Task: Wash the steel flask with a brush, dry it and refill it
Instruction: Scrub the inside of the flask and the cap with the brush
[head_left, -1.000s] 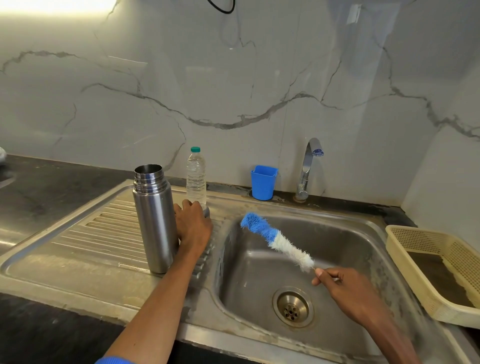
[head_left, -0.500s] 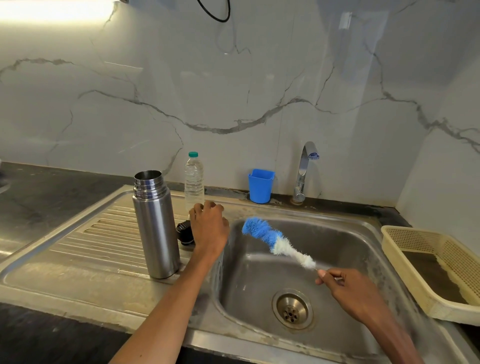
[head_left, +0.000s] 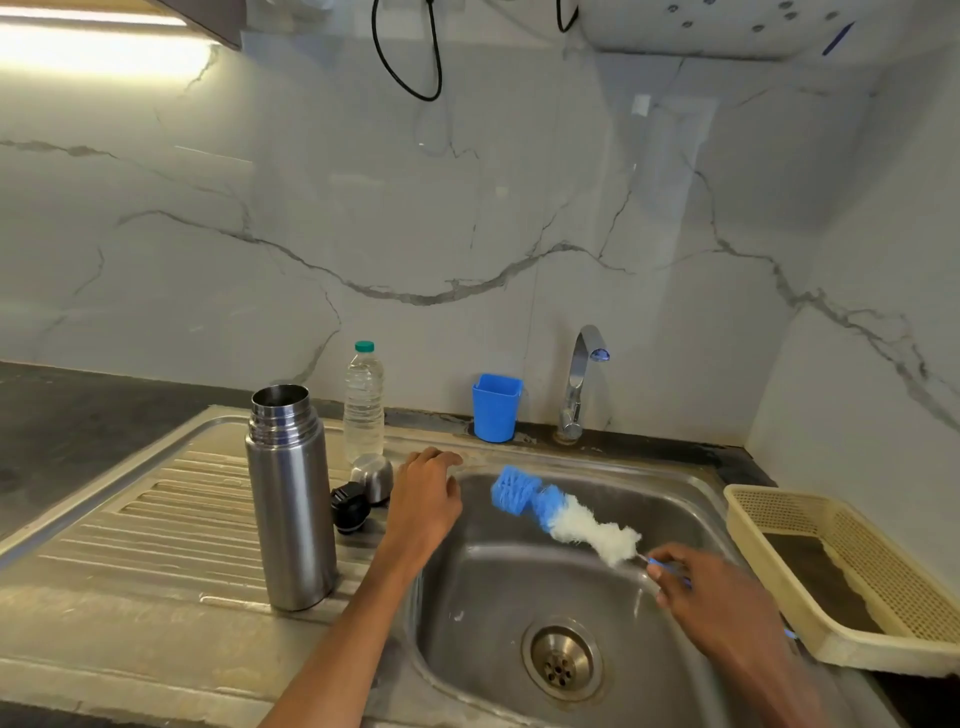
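Brush (head_left: 563, 514) handle mostly hidden inside right hand (head_left: 719, 603), only short blue stub showing; right forearm cut off by bottom edge; left hand (head_left: 423, 501) palm and fingertips hidden, back of hand toward camera; black stopper (head_left: 349, 506) partly behind flask (head_left: 291, 499); basket (head_left: 852, 571) cut by right edge; cable (head_left: 410, 57) cut by top edge.

Bright top-left glare, wide-angle edge distortion

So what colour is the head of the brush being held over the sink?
Blue at the tip, white nearer the handle, on the brush in the head view.
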